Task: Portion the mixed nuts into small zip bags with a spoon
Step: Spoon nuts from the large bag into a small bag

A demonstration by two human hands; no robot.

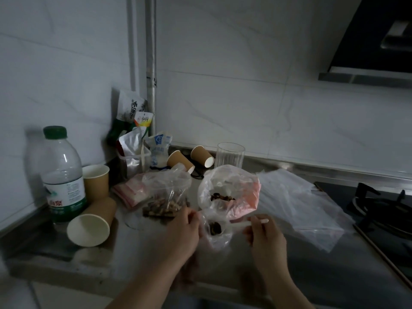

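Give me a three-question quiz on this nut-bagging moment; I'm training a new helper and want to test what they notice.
1. True or false: the right hand holds the white spoon.
2. What does the left hand hold? A) the water bottle B) the small bag C) a paper cup
3. Fill in: the clear glass stands ____ on the counter, while two paper cups beside it lie on their sides.

Key: 1 true; 2 B; 3 upright.
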